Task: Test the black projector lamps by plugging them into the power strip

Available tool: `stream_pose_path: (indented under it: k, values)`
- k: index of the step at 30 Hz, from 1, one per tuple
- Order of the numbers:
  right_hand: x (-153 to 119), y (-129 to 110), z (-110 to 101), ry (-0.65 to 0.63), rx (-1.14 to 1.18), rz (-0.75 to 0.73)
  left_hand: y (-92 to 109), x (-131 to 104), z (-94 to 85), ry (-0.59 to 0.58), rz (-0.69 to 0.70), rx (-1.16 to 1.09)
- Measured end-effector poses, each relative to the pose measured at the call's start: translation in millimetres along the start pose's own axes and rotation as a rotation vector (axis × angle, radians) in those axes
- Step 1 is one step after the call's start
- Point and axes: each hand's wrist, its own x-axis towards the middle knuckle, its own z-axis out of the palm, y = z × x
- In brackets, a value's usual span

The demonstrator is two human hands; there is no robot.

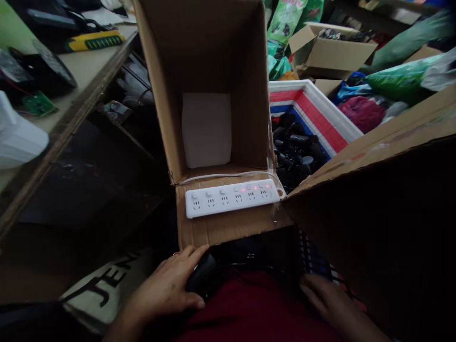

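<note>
Risk: left hand (167, 289) grasping dark object (201, 280) below carton flap (228, 225); bump could slide live power strip (231, 197) off flap's front edge. Right hand (331, 304) blurred, grip unclear.

The left hand (171, 287) holds a black object (201, 280) just below the cardboard box (213, 71); a white power strip (231, 197) lies on the box's flap.

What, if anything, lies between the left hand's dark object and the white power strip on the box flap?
Nothing visible. The left hand rests on a dark object just below the flap's edge, and the power strip lies uncovered on the flap, with only bare cardboard between them.
</note>
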Motion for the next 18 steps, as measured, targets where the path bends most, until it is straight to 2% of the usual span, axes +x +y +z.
stream_pose_path:
  k: [4,7,9,11,14,16,18]
  values:
    - [36.1,-23.5,5.3,-0.121,0.032,-0.204,-1.8,-3.0,12.4,0.029,-0.125,-0.012]
    - [52.3,-29.0,5.2,-0.202,0.004,-0.272,-4.7,-14.6,17.8,0.026,-0.13,-0.068]
    - [54.4,-27.2,-4.7,-0.207,-0.021,-0.312,-5.8,-27.5,17.7,0.057,-0.113,-0.118]
    - [54.1,-27.0,-21.0,-0.054,-0.041,-0.39,-6.2,-41.2,14.4,0.1,-0.09,-0.185]
    - [57.1,-40.1,-42.9,0.368,-0.025,-0.474,-2.9,-50.7,6.6,0.236,0.046,-0.312]
    - [63.6,-60.2,-48.1,0.566,0.049,-0.399,4.6,-43.9,3.1,0.378,0.192,-0.408]
    - [72.5,-86.8,-46.2,0.617,0.271,-0.263,17.2,-27.6,4.0,0.477,0.323,-0.499]
